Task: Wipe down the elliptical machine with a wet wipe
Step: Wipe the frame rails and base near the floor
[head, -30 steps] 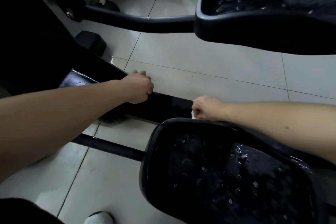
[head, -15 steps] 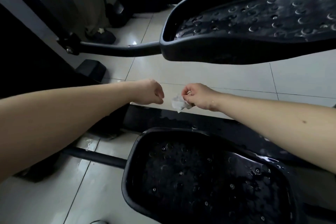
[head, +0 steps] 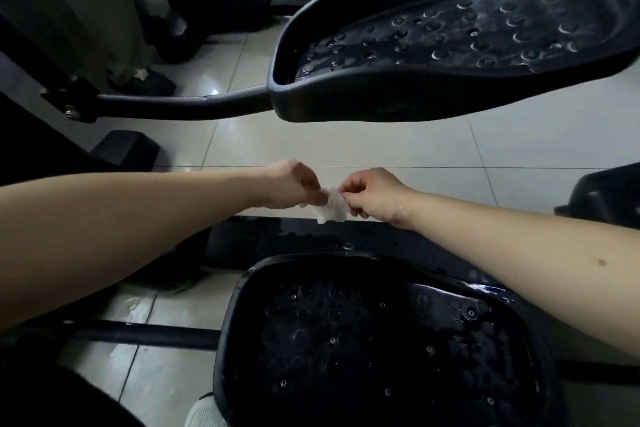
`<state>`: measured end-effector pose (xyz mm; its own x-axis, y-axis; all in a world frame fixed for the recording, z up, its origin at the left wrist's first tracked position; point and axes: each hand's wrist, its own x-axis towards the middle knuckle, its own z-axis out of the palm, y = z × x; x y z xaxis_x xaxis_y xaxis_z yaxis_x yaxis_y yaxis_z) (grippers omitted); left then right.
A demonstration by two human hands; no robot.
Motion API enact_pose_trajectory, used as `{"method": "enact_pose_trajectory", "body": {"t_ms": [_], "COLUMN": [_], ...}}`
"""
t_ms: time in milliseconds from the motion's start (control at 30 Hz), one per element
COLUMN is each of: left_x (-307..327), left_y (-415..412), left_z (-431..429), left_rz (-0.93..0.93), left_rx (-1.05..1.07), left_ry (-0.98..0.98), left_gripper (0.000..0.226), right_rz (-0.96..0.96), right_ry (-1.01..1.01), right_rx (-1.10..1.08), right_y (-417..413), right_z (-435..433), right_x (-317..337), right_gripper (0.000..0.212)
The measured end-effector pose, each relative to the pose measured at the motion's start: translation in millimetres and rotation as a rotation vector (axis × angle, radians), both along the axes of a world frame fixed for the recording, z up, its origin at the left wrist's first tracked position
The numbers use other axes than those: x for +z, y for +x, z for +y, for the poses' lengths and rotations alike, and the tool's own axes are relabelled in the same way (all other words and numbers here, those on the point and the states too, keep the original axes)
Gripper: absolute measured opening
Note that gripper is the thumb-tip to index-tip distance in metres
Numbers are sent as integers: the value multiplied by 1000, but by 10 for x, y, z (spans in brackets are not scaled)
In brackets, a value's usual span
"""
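Two hands meet in the air over the wet, glossy base rail (head: pixel 263 239) of the elliptical, and between them hangs one crumpled white wet wipe (head: pixel 330 208). The left hand (head: pixel 294 185) has its fingers (head: pixel 317 192) curled down onto the wipe's left edge, while the right hand (head: pixel 370 196) pinches the upper right edge between thumb and bent fingertips (head: pixel 349 189) — so both hands are closed on the same small cloth. Most of the wipe droops just below the fingers; its lowest corner overlaps the rail's far edge, though whether it touches cannot be told. Two studded black pedals show: the near pedal (head: pixel 346 340), beaded with water, below the forearms, and the far pedal (head: pixel 450 38), raised well beyond the hands. One white shoe (head: pixel 204 412) toe peeks in at the bottom edge on the pale tiled floor (head: pixel 346 146).
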<state>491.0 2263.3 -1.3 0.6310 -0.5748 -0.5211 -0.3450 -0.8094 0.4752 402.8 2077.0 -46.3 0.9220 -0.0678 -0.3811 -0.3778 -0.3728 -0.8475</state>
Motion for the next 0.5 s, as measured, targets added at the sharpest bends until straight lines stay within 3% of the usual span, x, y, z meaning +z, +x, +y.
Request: {"method": "enact_pose_trajectory", "body": {"t_ms": [100,233,333,500], "left_x": [-176,-416,-593,-717], "left_y": [65,176,260,432], "left_z": [-114,-213,-159,0], "left_rz": [49,66,128,193], "left_rx": [-37,-87,-87,-25], "left_ry": [-29,-34,-66,-110], "left_gripper": [28,23,21,20], "right_rz": [88,161,168,219], "right_ry": [-8,-86,-126,-22], "right_rx": [-120,-325,-334,-274], "right_y": [-27,3,56,287], "right_z": [-32,-37,59,373], "right_x": [-39,-25,-53,-174], "right_gripper": [5,23,25,21]}}
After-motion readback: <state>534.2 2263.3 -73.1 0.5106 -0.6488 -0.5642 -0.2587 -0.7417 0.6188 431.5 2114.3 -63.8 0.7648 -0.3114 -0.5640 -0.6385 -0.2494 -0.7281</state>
